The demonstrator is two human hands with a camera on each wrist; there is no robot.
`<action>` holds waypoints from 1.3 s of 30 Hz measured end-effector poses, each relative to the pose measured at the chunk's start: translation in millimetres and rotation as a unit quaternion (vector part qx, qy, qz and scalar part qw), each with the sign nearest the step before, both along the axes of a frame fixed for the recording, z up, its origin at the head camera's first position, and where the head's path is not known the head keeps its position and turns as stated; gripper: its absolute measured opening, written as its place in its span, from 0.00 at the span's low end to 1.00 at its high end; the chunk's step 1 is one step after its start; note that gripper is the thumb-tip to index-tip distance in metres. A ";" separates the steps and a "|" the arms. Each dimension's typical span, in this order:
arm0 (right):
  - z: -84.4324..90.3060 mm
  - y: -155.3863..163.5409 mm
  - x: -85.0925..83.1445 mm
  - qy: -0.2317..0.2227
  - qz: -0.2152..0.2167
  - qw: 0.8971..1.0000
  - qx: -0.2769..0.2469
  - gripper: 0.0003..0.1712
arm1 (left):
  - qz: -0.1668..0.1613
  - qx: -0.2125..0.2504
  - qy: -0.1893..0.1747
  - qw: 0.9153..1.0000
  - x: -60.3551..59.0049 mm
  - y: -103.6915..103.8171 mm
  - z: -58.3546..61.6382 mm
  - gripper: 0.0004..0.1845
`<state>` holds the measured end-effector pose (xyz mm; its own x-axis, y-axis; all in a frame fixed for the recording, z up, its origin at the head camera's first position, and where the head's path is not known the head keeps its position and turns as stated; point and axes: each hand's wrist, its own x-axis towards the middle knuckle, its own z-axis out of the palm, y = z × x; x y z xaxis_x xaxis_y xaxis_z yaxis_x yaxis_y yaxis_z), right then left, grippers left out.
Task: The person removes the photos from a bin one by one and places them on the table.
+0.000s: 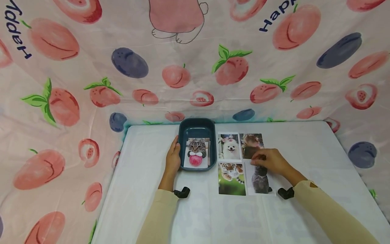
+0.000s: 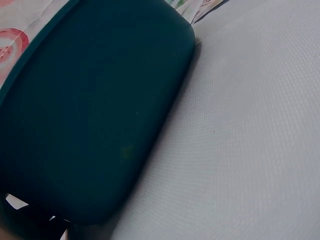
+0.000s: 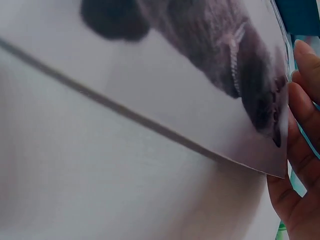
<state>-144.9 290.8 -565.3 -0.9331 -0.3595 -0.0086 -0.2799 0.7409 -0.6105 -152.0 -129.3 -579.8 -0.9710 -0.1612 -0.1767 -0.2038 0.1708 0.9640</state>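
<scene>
A dark teal rectangular tray (image 1: 197,123) stands at the back of the white table; its outer wall fills much of the left wrist view. My left hand (image 1: 173,156) holds the tray by its left side. Inside the tray lies a small stack of photo cards, the top card (image 1: 196,154) showing a tabby cat with a pink ball. To its right, my right hand (image 1: 272,161) pinches the upper edge of a photo card of a grey furry animal (image 1: 260,181). In the right wrist view, fingers (image 3: 302,145) meet that card's end.
Beside the tray lie a white dog card (image 1: 231,147), a tiger cub card (image 1: 231,179) and a brown-toned card (image 1: 248,145) partly covered by my right hand. The white table (image 1: 210,213) stretches toward me. A fruit-printed cloth (image 1: 182,98) hangs behind and at the sides.
</scene>
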 end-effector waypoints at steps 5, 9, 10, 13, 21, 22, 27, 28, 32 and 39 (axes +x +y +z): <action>2.0 2.0 -1.2 0.001 -0.003 1.000 -0.010 0.07 | -0.002 0.002 0.001 1.000 -0.9 0.4 -0.3 0.27; 8.6 2.9 -3.7 -0.006 -0.020 1.000 -0.020 0.06 | -0.003 0.005 0.003 1.000 -0.7 0.6 0.2 0.27; 11.0 2.4 -4.6 -0.006 -0.027 0.999 -0.022 0.07 | -0.002 0.005 0.002 1.000 -0.5 0.7 0.4 0.26; 18.1 -0.7 -8.6 0.000 -0.050 0.998 -0.026 0.13 | -0.002 0.007 0.000 1.000 0.1 0.6 1.5 0.26; 34.4 -24.7 -24.2 0.006 -0.049 0.997 -0.065 0.17 | 0.003 0.007 -0.006 1.000 1.5 -0.3 3.5 0.26; 36.6 -29.4 -26.8 0.004 -0.042 0.997 -0.071 0.17 | 0.004 0.006 -0.007 1.000 1.6 -0.3 3.8 0.26; 48.0 -55.7 -42.7 -0.011 -0.004 0.997 -0.081 0.19 | 0.003 0.005 -0.009 1.000 1.6 -0.8 3.4 0.26; 49.8 -61.1 -46.8 -0.013 0.007 0.997 -0.080 0.19 | 0.002 0.004 -0.008 1.000 1.5 -0.8 3.2 0.26; 60.5 -86.6 -61.4 -0.034 0.045 0.995 -0.077 0.18 | 0.002 0.008 0.002 1.000 0.8 0.0 2.6 0.26; 75.2 -138.6 -84.5 -0.075 0.085 0.991 -0.073 0.21 | -0.005 0.015 0.012 1.000 0.3 -1.7 1.9 0.27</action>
<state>-229.4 152.2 -490.2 -0.8506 -0.5197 -0.0795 -0.2911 0.5915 -0.7519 -151.7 -131.0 -578.0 -0.9766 -0.1469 -0.1573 -0.1783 0.1431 0.9735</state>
